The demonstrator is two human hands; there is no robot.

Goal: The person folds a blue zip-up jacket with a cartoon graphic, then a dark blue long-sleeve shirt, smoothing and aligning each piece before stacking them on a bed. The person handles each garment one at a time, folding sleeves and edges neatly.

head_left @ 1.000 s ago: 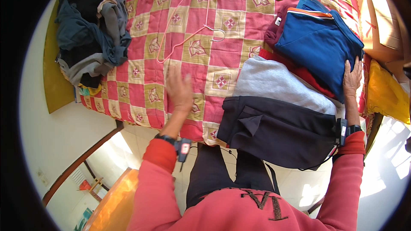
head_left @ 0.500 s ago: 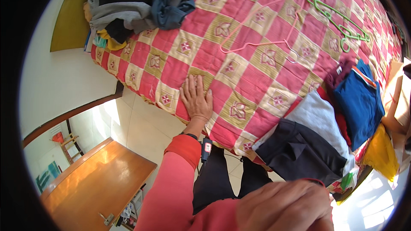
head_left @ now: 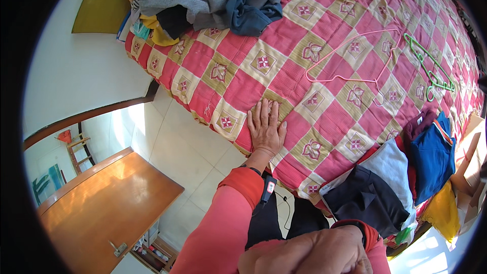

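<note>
My left hand (head_left: 266, 127) lies palm down near the edge of a bed, fingers stretched out on a pink, cream and olive patchwork quilt (head_left: 238, 91). My right hand (head_left: 309, 253) is raised close to the view at the lower edge, apart from the bed. Its fingers look curled, and anything inside them is hidden. Beyond my left hand, to the right, a pink clothes hanger (head_left: 350, 79) and a green clothes hanger (head_left: 433, 82) rest on the quilt. Folded dark trousers (head_left: 362, 200) lie at the near right edge, beside a light grey garment (head_left: 393, 165).
A clothes pile (head_left: 203, 5) sits at the far left. Blue folded clothing (head_left: 431, 144), yellow cloth (head_left: 442, 213) and a cardboard box (head_left: 472, 152) are at the right. An orange-brown wooden door (head_left: 111, 203) stands at the lower left, by the tiled floor (head_left: 175, 137).
The view has shifted, so the bed and its clothes appear moved. My left hand stays flat on the same quilt area. My right hand has moved slightly left and lower in the picture.
</note>
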